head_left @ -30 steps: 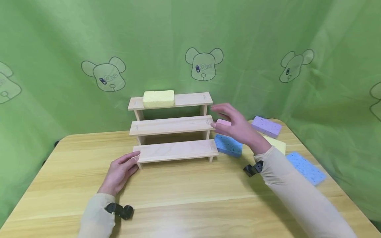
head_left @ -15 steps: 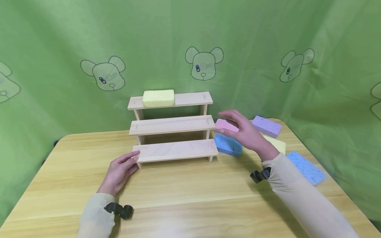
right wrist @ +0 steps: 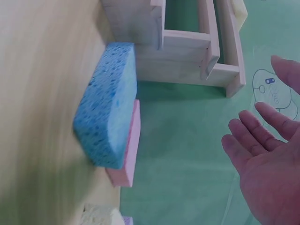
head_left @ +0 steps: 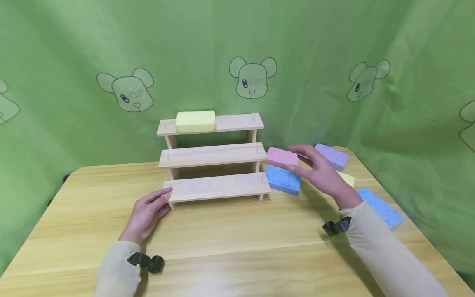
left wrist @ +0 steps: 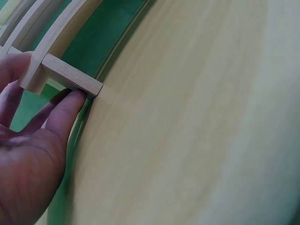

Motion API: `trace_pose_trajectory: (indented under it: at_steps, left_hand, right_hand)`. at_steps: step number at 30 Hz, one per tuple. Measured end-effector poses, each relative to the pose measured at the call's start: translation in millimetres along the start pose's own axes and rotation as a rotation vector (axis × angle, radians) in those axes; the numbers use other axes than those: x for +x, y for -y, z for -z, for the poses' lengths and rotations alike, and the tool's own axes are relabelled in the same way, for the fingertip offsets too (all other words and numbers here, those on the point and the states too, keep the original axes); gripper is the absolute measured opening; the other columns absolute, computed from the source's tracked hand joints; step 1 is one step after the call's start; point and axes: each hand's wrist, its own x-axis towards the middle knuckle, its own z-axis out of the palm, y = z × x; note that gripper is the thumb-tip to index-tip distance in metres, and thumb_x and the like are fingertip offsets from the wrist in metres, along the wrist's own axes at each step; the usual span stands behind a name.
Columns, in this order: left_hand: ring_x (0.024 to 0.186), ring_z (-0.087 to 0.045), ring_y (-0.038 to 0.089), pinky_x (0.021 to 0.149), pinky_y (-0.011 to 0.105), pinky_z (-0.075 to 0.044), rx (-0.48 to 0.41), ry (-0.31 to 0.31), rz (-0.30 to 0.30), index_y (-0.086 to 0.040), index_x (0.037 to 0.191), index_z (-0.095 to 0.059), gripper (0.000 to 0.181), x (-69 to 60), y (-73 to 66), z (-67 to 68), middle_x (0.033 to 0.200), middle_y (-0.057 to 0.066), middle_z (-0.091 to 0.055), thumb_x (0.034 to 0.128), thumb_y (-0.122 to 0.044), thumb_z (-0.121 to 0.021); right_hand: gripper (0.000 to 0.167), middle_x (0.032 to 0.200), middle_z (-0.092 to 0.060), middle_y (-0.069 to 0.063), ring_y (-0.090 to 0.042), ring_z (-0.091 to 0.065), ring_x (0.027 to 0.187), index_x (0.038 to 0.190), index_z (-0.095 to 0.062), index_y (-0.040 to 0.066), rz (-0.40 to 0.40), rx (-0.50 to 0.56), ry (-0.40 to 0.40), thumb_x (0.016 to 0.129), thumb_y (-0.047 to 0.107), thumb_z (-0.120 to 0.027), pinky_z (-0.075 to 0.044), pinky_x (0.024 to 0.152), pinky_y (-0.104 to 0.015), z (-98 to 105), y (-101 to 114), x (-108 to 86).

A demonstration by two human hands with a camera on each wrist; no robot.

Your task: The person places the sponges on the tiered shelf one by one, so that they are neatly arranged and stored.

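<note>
A three-tier wooden display shelf (head_left: 213,187) stands on the table, and a pale yellow sponge (head_left: 196,121) lies on its top tier. My left hand (head_left: 146,214) holds the left end of the lowest tier; in the left wrist view, the fingers of this hand (left wrist: 33,159) meet the board's end and its leg. On the right, my right hand (head_left: 323,171) hovers near a pink sponge (head_left: 282,156), thumb and fingers spread apart with nothing between them. A blue sponge (head_left: 283,180) lies just in front of the pink one, beside the shelf.
Farther right on the table (head_left: 237,255) lie a purple sponge (head_left: 332,156), another yellow sponge (head_left: 346,178) partly behind the right hand, and a second blue sponge (head_left: 381,208). Behind everything hangs a green curtain (head_left: 200,49) printed with bear heads.
My right hand has moved right and slightly down, away from the shelf's right side, uncovering the pink sponge. The left hand stays at the lowest tier.
</note>
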Motion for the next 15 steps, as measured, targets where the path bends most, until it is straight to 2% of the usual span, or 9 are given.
trace_pose_trajectory:
  at_steps: [8,15]
  left_hand:
    - [0.109,-0.063,0.016,0.100,0.034,-0.048,0.008,0.006,-0.011,-0.013,0.108,-0.075,0.019,0.1,0.7,1.0,0.137,0.014,-0.049,0.0938,-0.004,-0.066]
    - [0.109,-0.062,0.016,0.100,0.034,-0.048,0.007,0.000,-0.008,-0.012,0.108,-0.075,0.019,0.0,0.1,0.6,0.136,0.013,-0.050,0.0939,-0.003,-0.065]
  right_hand:
    - [0.059,0.139,-0.045,-0.026,-0.039,-0.039,0.132,0.139,-0.039,-0.011,-0.048,0.011,0.018,0.090,0.003,-0.070,-0.028,0.114,-0.051,2.2,-7.7,-9.6]
    - [0.062,0.142,-0.043,-0.022,-0.038,-0.036,0.134,0.141,-0.040,-0.008,-0.093,-0.049,0.047,0.091,0.011,-0.072,-0.026,0.115,-0.052,4.3,-18.8,-15.5]
